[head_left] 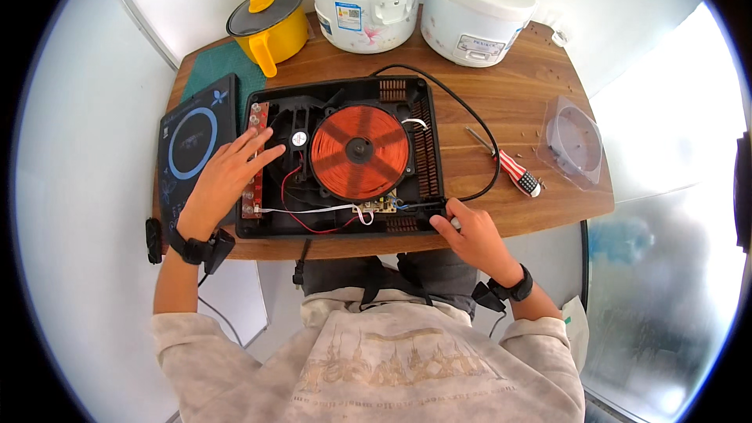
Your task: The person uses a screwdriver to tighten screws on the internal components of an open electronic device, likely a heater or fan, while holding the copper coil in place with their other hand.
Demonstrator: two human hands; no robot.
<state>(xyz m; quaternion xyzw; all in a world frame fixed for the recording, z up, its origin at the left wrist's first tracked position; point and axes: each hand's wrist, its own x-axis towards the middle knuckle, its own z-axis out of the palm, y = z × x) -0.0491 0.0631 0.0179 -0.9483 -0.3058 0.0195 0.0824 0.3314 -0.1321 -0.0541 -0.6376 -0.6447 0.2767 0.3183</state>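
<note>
An opened induction cooker housing (282, 172) lies before me, with a copper coil (337, 133), a red circuit board (256, 116) along its left side and a smaller board (384, 205) below the coil. My left hand (232, 168) has its fingers spread over the red board and the black interior beside it. My right hand (474, 235) is at the lower right corner, fingers curled round a small pale object (456, 223) that I cannot make out, near where the black power cord (489, 180) joins the housing.
A patterned cooker top (192, 137) lies left on a green mat (219, 63). A yellow pot (282, 35) and two white rice cookers (360, 8) (470, 12) stand behind. Right are a striped-handled screwdriver (517, 172), a clear tray (574, 137) and screws on the wooden table (540, 70).
</note>
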